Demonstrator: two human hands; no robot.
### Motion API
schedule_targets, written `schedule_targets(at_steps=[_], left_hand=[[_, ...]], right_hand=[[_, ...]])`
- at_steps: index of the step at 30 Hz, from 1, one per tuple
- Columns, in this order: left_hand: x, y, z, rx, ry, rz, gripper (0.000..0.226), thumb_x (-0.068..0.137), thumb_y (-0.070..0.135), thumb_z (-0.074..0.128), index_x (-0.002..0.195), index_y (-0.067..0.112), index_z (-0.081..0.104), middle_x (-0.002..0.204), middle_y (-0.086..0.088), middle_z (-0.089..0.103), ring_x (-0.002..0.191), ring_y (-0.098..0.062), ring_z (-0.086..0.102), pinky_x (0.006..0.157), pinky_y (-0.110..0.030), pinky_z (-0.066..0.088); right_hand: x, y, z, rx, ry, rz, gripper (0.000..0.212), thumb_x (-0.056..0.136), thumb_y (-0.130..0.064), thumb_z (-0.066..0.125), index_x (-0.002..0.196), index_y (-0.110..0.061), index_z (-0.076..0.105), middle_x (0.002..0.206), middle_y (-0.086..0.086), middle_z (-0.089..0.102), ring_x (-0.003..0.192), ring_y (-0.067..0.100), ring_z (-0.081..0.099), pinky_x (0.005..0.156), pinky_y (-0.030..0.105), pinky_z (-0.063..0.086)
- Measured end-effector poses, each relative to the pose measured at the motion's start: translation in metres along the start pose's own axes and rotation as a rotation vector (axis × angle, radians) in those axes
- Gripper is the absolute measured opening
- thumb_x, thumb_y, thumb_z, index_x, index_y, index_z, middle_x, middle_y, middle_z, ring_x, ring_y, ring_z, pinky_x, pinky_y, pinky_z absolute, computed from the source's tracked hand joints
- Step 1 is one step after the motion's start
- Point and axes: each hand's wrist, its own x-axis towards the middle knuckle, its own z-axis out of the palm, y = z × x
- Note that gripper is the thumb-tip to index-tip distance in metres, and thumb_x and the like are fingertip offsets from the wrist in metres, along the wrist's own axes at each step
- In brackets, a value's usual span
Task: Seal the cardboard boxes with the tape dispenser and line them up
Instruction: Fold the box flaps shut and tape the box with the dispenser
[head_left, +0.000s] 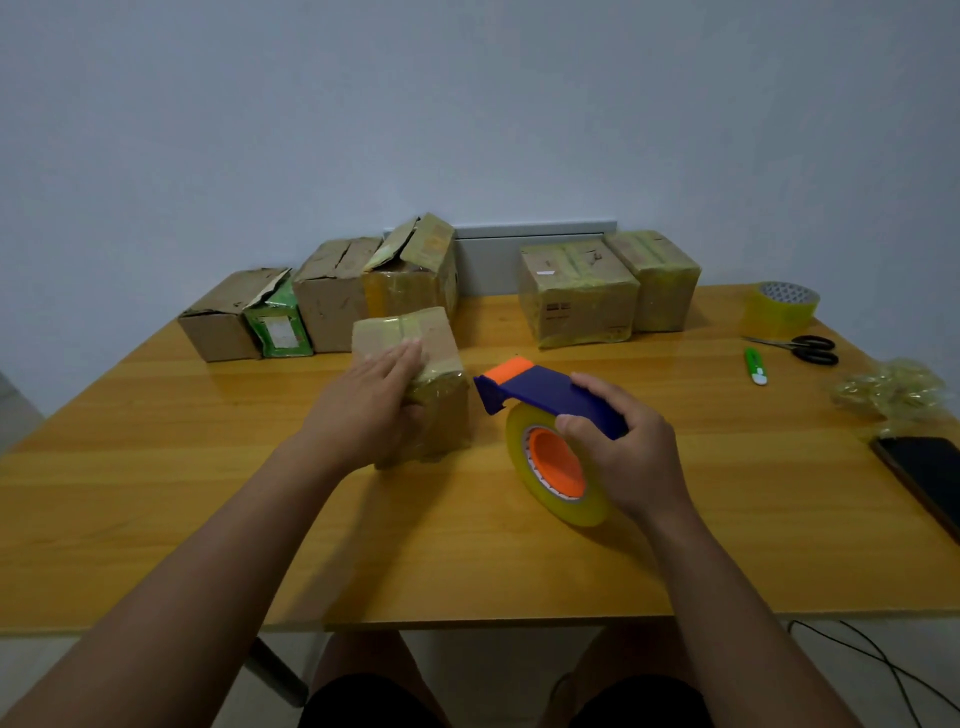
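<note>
At the near edge of the wooden table (156, 519), two bare forearms reach forward. Right hand (631, 457) curls round the blue handle of the tape dispenser (550, 441), thumb on the near side, fingers over the top; yellow roll on an orange hub hangs below, orange-tipped nose points left toward the small box. Dispenser near that box, not touching it.

Left hand (371, 405) lies on the small taped box (426, 384), fingers straight and flat across its top, thumb down the near side (palm pressing, not gripping). Box stands mid-table, wrapped in glossy tape.

Right side: a dark phone (924, 478) at the table's edge, a wad of crumpled clear tape (893, 389) beyond it, then a green utility knife (756, 366), black-handled scissors (805, 348), and a spare tape roll (779, 309) standing on end.

Far edge, against the wall: two taped boxes (608, 291) side by side, touching, right of centre. Left of centre, a row of unsealed boxes (322, 296), flaps loose or raised; one has a green face.
</note>
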Motion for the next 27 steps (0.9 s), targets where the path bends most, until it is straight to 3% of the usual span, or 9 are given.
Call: schedule_targets(at_steps=[3,8,14,19,22,25,26,27], left_hand=[[0.001,-0.003,0.000,0.017,0.005,0.022,0.073,0.098,0.042,0.049,0.156,0.020,0.009,0.162,0.000,0.013,0.148,-0.019,0.016,0.117,-0.034,0.020],[0.000,-0.003,0.001,0.037,-0.011,0.022,0.084,0.091,0.057,0.052,0.155,0.021,0.013,0.162,0.000,0.015,0.147,-0.021,0.019,0.116,-0.036,0.021],[0.004,-0.009,0.003,-0.037,0.068,0.093,0.064,0.096,0.047,0.050,0.152,0.024,0.028,0.158,0.003,0.028,0.145,-0.017,0.026,0.113,-0.034,0.027],[0.005,-0.025,0.006,0.016,0.060,0.210,0.065,0.098,0.051,0.036,0.154,0.024,0.018,0.160,0.000,0.020,0.147,-0.020,0.022,0.113,-0.027,0.013],[0.008,-0.026,0.010,0.000,0.078,0.223,0.060,0.100,0.046,0.037,0.153,0.023,0.021,0.159,-0.001,0.023,0.146,-0.020,0.024,0.112,-0.027,0.011],[0.011,-0.025,0.004,-0.033,-0.021,0.208,0.061,0.100,0.049,0.034,0.154,0.024,0.019,0.160,0.002,0.018,0.148,-0.016,0.017,0.116,-0.028,0.007],[0.010,-0.023,-0.002,-0.148,-0.038,0.173,0.060,0.100,0.050,0.035,0.153,0.023,0.024,0.158,0.004,0.023,0.146,-0.016,0.021,0.116,-0.030,0.013],[0.008,-0.020,-0.009,-0.328,-0.002,0.116,0.057,0.100,0.049,0.037,0.150,0.022,0.034,0.152,0.005,0.035,0.141,-0.016,0.033,0.113,-0.032,0.028]], right_hand=[[0.002,0.003,-0.002,0.071,0.034,0.016,0.046,0.073,-0.041,0.070,0.118,-0.037,0.063,0.109,-0.027,0.059,0.093,-0.012,0.058,0.071,0.010,0.049],[0.005,0.005,0.000,0.110,0.058,0.045,0.051,0.070,-0.045,0.067,0.120,-0.035,0.064,0.110,-0.022,0.062,0.093,-0.008,0.060,0.071,0.014,0.049],[0.006,0.007,-0.005,0.200,0.059,0.082,0.049,0.068,-0.041,0.069,0.116,-0.034,0.067,0.114,-0.012,0.065,0.097,0.003,0.063,0.071,0.017,0.049],[0.010,0.002,-0.021,0.413,-0.014,0.066,0.049,0.062,-0.036,0.071,0.110,-0.029,0.071,0.108,-0.006,0.071,0.097,0.018,0.068,0.073,0.026,0.055],[0.016,-0.006,-0.021,0.517,-0.056,0.035,0.042,0.071,-0.020,0.062,0.113,-0.020,0.069,0.108,0.002,0.072,0.094,0.024,0.069,0.071,0.028,0.056],[0.024,-0.018,-0.014,0.533,-0.113,0.004,0.045,0.071,-0.019,0.060,0.116,-0.017,0.067,0.114,0.008,0.068,0.095,0.028,0.068,0.070,0.031,0.057],[0.027,-0.021,-0.012,0.530,-0.134,-0.008,0.049,0.068,-0.022,0.063,0.117,-0.017,0.067,0.116,0.009,0.067,0.095,0.029,0.068,0.070,0.031,0.057],[0.030,-0.025,-0.009,0.524,-0.156,-0.020,0.054,0.065,-0.027,0.066,0.117,-0.017,0.067,0.116,0.008,0.068,0.095,0.029,0.068,0.070,0.031,0.056]])
